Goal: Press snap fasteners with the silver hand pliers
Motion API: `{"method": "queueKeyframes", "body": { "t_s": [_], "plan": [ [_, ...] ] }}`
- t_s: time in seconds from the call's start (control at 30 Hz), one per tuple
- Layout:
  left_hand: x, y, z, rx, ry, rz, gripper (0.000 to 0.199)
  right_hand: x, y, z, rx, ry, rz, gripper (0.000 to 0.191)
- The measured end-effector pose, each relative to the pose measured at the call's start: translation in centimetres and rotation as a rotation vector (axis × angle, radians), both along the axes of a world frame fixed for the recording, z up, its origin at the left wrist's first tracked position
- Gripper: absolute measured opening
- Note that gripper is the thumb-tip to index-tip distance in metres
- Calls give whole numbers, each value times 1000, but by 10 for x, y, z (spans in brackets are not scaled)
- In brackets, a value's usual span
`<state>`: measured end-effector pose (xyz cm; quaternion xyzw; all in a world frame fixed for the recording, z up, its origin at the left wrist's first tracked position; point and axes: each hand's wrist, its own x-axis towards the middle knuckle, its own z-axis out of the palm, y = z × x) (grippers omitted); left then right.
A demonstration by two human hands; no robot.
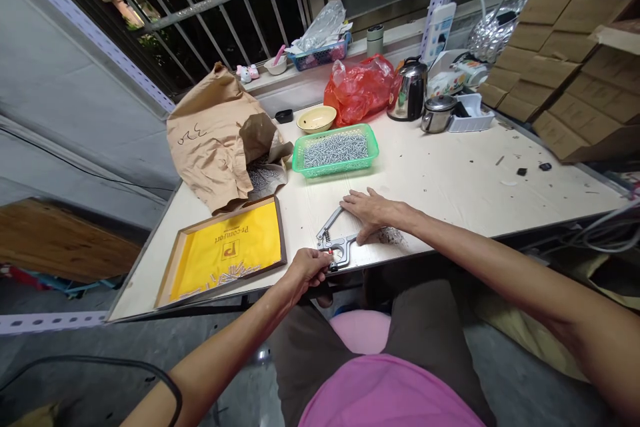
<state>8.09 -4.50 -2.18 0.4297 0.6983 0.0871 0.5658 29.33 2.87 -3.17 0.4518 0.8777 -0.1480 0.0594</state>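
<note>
A grey metal hand clamp (336, 242) with small red parts lies on the white table top (440, 193) near its front edge. My left hand (305, 268) grips the clamp's near end, close to the red parts. My right hand (371, 212) sits over the clamp's upper arm, with the thumb reaching down beside it. A small heap of loose screws (389, 235) lies just right of my right hand. Toward the back stands a green plastic basket (335, 150) full of screws.
At the left, a wood-framed yellow tray (223, 250) holds some screws, and a torn brown paper bag (215, 137) spills more. A steel kettle (409, 90), red plastic bag (360, 89) and cream bowl (316, 119) stand at the back. Flattened cardboard (565, 67) covers the right.
</note>
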Motion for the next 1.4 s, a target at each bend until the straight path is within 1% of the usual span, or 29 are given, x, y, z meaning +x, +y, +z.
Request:
{"method": "queueKeyframes", "body": {
  "t_s": [0.2,0.37,0.5,0.53,0.57,0.6,0.7,0.73,0.8,0.87,0.93,0.97,1.1,1.23,1.3,1.4],
  "plan": [
    [2,-3,2,22,-13,21,35,-3,-5,-1,92,-2,-21,93],
    [3,-2,2,13,-33,33,35,-4,-13,5,104,-48,-29,70],
    [-3,-6,-2,50,-11,0,32,-4,-24,11,104,-51,-33,48],
    [-4,-8,-2,105,28,-26,31,-3,-26,12,108,-36,-26,43],
    [-6,-10,-1,204,81,-66,29,-2,-28,12,113,-17,-21,40],
    [-6,-12,-1,343,139,-122,27,-1,-30,12,119,0,-20,38],
    [-2,-14,0,808,274,-381,19,0,-35,11,140,27,-32,35],
    [2,-12,-1,910,303,-482,18,0,-36,11,147,30,-37,35],
    [13,-5,-5,1003,361,-662,22,-2,-37,11,154,28,-45,36],
    [24,6,-10,1012,420,-777,37,-4,-38,10,151,19,-53,36],
    [33,17,-13,975,469,-835,48,-5,-39,8,150,15,-59,37],
    [37,21,-13,949,491,-855,49,-5,-40,8,154,16,-62,37],
    [42,31,-9,889,556,-938,46,-1,-38,9,139,26,-59,41],
    [43,38,-4,881,608,-1032,58,4,-30,15,61,-17,0,53],
    [45,42,-2,873,631,-1075,57,3,-27,18,50,-46,9,50],
    [47,44,0,865,635,-1106,42,-2,-29,20,27,-74,-18,36]
  ]
}}
